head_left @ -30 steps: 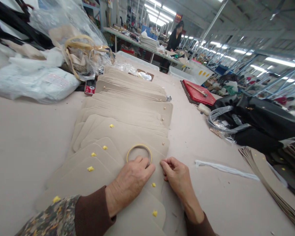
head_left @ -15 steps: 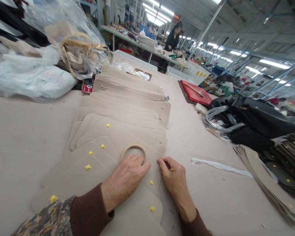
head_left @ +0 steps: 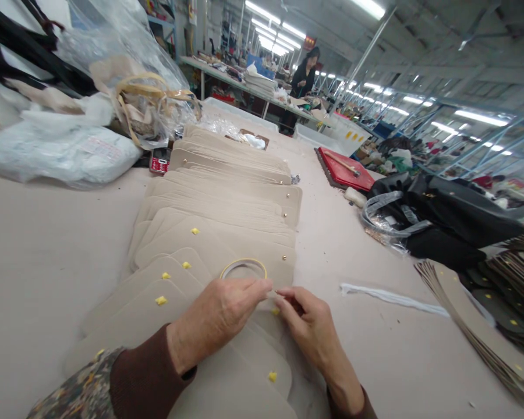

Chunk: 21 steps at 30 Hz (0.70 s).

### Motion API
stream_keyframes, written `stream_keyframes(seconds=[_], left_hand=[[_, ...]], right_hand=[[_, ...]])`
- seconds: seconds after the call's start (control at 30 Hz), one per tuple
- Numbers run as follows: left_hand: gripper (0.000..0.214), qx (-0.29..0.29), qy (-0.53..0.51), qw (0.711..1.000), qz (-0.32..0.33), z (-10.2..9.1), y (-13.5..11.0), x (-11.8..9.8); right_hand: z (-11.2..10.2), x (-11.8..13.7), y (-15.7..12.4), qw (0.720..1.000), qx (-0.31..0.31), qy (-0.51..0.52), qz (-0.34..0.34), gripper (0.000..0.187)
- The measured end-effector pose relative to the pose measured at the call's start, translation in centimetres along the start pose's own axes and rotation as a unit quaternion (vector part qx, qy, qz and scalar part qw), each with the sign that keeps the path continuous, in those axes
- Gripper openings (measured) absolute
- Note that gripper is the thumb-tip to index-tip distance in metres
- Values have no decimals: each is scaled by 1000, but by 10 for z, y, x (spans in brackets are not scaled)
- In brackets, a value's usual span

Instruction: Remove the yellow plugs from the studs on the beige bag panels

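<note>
My left hand (head_left: 222, 308) is closed on a roll of yellow tape (head_left: 244, 261), whose upper rim shows above the knuckles. Close by, at its fingertips, my right hand (head_left: 312, 320) pinches something too small to make out. Both hands are over a long overlapping row of beige bag panels (head_left: 218, 201) with rounded corners. Small yellow tape pieces (head_left: 160, 300) are stuck on the nearer panels. Farther panels carry small metal studs (head_left: 284, 258) near their edges. The lower part of the roll is hidden behind my left hand.
Plastic-wrapped bundles (head_left: 61, 145) lie at the left. On the right are a red board (head_left: 347, 169) with a hammer (head_left: 343, 163), black bags (head_left: 458, 215), a white strip (head_left: 388, 297) and stacked dark panels (head_left: 502, 285). A person (head_left: 303, 78) stands at a far table.
My left hand and the tape roll have tilted, and its fingers have straightened toward the right hand. The hands' fingertips are closer together. The view has shifted slightly.
</note>
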<state>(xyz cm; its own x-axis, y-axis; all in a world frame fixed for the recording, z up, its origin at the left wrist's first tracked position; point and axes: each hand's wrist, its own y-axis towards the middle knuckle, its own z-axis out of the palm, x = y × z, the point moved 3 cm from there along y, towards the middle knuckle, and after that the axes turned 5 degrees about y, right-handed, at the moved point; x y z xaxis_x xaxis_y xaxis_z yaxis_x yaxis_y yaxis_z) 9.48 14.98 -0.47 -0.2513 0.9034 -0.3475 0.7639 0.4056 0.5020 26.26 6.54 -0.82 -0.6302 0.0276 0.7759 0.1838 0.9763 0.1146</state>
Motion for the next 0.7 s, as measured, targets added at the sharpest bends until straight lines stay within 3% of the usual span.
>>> stream_keyframes(seconds=[0.13, 0.33, 0.5, 0.6, 0.7], left_hand=[[44, -11, -4, 1000, 17, 0, 1, -5], [32, 0, -14, 1000, 19, 1, 3, -13], [11, 80, -47, 995, -17, 6, 1, -15], [8, 90, -21, 995, -37, 7, 0, -13], [13, 76, -1, 996, -40, 4, 3, -13]], right_hand=[[2, 18, 2, 991, -43, 37, -121, 20], [7, 29, 1, 972, -42, -25, -231, 22], [10, 27, -4, 959, -108, -76, -250, 20], [12, 28, -6, 956, -142, -68, -248, 20], [14, 29, -6, 972, -148, -14, -182, 17]])
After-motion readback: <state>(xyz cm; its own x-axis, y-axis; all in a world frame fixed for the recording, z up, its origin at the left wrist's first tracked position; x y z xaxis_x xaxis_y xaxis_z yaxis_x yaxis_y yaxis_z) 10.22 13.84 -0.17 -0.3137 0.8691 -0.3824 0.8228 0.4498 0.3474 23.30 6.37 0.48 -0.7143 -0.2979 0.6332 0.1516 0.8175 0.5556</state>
